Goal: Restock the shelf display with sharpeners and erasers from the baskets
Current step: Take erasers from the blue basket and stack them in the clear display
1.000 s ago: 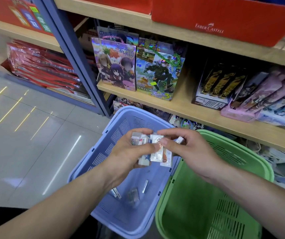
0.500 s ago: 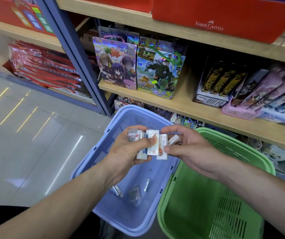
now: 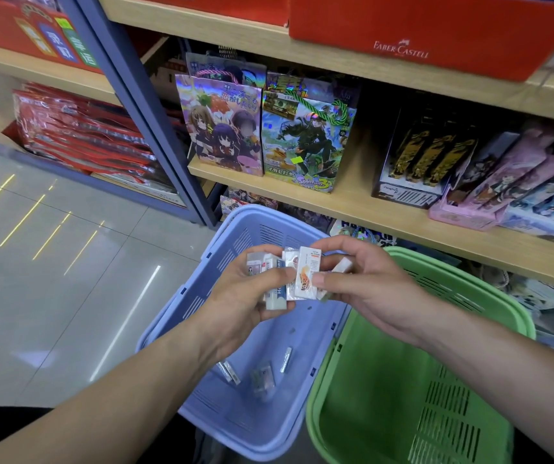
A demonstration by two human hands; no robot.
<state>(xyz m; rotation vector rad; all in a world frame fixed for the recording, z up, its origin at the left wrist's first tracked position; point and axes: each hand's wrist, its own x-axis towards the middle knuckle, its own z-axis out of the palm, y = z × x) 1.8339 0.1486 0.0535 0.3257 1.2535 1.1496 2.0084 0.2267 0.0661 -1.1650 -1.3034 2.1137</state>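
Shop aisle, wooden shelf (image 3: 352, 209) at 12 o'clock holding gift bags (image 3: 225, 128). Blue basket (image 3: 235, 236) at 6, green basket (image 3: 436, 259) just beside it at 4. Left hand (image 3: 245, 303) grips a fan of erasers (image 3: 305, 279) above the blue basket; right hand (image 3: 369, 286) pinches the rightmost one. Loose packets (image 3: 263, 380) lie on the blue basket's bottom.

Left basket (image 3: 202, 296), holding perhaps three erasers (image 3: 263, 380), stands beside right basket (image 3: 369, 396), before the shelf (image 3: 352, 209).

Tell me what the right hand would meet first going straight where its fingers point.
Likely the erasers held in the left hand; the right hand pinches the nearest one.
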